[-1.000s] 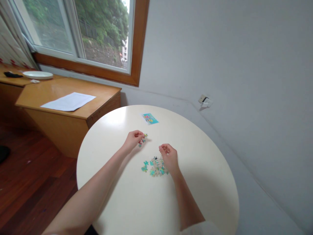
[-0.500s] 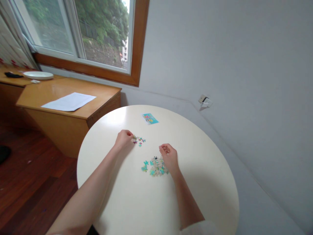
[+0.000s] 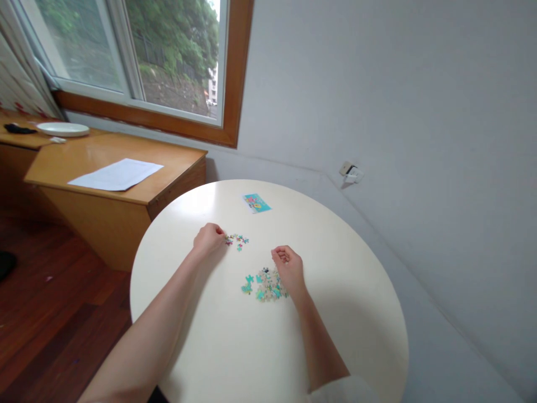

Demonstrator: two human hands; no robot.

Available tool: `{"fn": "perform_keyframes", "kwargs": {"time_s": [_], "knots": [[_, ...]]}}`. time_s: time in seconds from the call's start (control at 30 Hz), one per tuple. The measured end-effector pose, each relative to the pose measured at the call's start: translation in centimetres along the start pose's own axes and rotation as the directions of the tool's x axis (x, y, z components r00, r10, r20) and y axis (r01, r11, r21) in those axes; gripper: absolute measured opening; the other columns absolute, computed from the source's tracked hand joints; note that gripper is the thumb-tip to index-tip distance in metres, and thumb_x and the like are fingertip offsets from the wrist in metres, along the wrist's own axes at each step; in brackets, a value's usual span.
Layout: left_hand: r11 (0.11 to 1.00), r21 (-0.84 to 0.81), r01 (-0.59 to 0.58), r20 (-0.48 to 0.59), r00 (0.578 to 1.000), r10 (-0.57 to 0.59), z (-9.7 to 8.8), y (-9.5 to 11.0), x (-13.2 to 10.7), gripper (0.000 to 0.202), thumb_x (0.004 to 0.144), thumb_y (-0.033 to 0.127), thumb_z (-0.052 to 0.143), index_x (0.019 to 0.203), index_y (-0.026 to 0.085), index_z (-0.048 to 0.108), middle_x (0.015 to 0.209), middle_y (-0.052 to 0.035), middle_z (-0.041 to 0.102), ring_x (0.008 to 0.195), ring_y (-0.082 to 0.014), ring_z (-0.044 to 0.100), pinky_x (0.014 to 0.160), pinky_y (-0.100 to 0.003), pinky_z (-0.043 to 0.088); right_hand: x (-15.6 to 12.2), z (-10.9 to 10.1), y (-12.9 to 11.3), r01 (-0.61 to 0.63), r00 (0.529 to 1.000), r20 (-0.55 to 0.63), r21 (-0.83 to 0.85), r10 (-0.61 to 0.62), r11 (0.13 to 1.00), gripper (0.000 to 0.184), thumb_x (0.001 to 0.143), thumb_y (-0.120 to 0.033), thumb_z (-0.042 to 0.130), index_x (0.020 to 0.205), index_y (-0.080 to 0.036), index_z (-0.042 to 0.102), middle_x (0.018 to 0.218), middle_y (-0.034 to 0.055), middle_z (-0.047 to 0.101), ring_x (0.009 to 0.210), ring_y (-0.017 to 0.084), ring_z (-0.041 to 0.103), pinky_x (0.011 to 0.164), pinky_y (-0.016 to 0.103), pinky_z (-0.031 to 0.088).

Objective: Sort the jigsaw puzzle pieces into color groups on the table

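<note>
My left hand (image 3: 210, 238) rests at the left edge of a small cluster of colourful jigsaw puzzle pieces (image 3: 239, 239). Its thumb and fingers are pinched together on a puzzle piece at that edge, mostly hidden by the fingertips. Nearer to me lies a larger heap of puzzle pieces (image 3: 271, 286), some turquoise, others showing pale grey sides. My right hand (image 3: 289, 267) hovers over the heap's upper right with its fingers curled closed; whether anything is in them is hidden. A few turquoise pieces (image 3: 248, 284) lie just left of the heap.
A small turquoise picture card (image 3: 257, 203) lies at the far side of the round white table (image 3: 344, 268). To the left stands a wooden desk (image 3: 168, 151) with a white sheet of paper (image 3: 117, 174) and a white plate (image 3: 62, 129). A wall socket (image 3: 350, 172) is behind the table.
My left hand has shifted very slightly left at the small cluster. The right hand stays curled in the same place by the heap. The view has moved a little.
</note>
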State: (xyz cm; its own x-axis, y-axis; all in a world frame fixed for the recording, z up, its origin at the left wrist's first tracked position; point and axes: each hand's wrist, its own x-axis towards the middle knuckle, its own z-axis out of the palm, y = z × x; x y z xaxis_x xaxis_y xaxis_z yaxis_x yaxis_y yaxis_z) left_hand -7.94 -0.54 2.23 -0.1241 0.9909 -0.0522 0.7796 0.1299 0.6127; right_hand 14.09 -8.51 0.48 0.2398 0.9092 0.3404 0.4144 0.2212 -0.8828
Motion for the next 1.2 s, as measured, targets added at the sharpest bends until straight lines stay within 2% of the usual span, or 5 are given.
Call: {"fn": "perform_keyframes", "kwargs": {"time_s": [0.2, 0.4, 0.7, 0.93, 1.2], "knots": [[0.998, -0.065, -0.003, -0.008, 1.0, 0.002, -0.1, 0.1, -0.1, 0.014, 0.068, 0.027, 0.058, 0.073, 0.018, 0.067, 0.079, -0.0061, 0.07, 0.072, -0.0171, 0.061, 0.056, -0.023, 0.038, 0.0, 0.0, -0.1, -0.001, 1.0, 0.001, -0.001, 0.001, 1.0, 0.025, 0.072, -0.043, 0.056, 0.069, -0.018, 0.056, 0.061, 0.0013, 0.058, 0.058, 0.014, 0.054, 0.056, 0.026, 0.045], [0.998, 0.044, 0.053, -0.009, 0.999, -0.052, -0.7, 0.7, -0.9, 0.018, 0.07, 0.027, 0.055, 0.08, 0.019, 0.067, 0.089, -0.0087, 0.069, 0.081, -0.0219, 0.062, 0.058, -0.025, 0.039, 0.0, 0.0, -0.2, -0.004, 1.0, 0.0, 0.003, 0.004, 1.0, 0.025, 0.071, -0.044, 0.056, 0.069, -0.018, 0.056, 0.06, 0.0014, 0.058, 0.058, 0.015, 0.055, 0.055, 0.026, 0.044], [0.99, 0.137, 0.035, -0.03, 0.999, -0.031, -0.5, 0.5, -0.7, 0.017, 0.072, 0.028, 0.054, 0.079, 0.018, 0.066, 0.09, -0.0125, 0.069, 0.085, -0.0268, 0.062, 0.065, -0.03, 0.042, 0.1, 0.1, 0.1, 0.001, 1.0, -0.002, 0.003, -0.001, 1.0, 0.024, 0.072, -0.042, 0.056, 0.069, -0.018, 0.057, 0.061, 0.0012, 0.058, 0.058, 0.015, 0.055, 0.056, 0.026, 0.045], [0.98, 0.197, 0.012, -0.057, 0.998, 0.0, -0.4, 0.1, -0.4, 0.015, 0.073, 0.031, 0.055, 0.075, 0.019, 0.064, 0.086, -0.0109, 0.069, 0.087, -0.0268, 0.062, 0.07, -0.031, 0.041, 0.0, 0.0, -0.2, 0.0, 1.0, -0.003, -0.005, 0.0, 1.0, 0.022, 0.071, -0.041, 0.055, 0.068, -0.018, 0.056, 0.06, 0.0013, 0.058, 0.058, 0.015, 0.055, 0.056, 0.027, 0.046], [0.978, 0.209, -0.013, -0.086, 0.996, 0.031, -0.8, 1.2, -1.3, 0.015, 0.075, 0.027, 0.051, 0.075, 0.019, 0.063, 0.083, -0.0087, 0.069, 0.087, -0.0267, 0.061, 0.078, -0.035, 0.037, -0.3, 0.0, -0.3, 0.102, 0.99, 0.112, -0.128, -0.088, 0.987, 0.013, 0.076, -0.028, 0.049, 0.075, -0.02, 0.059, 0.066, 0.0013, 0.062, 0.062, 0.015, 0.057, 0.062, 0.027, 0.046]]}}
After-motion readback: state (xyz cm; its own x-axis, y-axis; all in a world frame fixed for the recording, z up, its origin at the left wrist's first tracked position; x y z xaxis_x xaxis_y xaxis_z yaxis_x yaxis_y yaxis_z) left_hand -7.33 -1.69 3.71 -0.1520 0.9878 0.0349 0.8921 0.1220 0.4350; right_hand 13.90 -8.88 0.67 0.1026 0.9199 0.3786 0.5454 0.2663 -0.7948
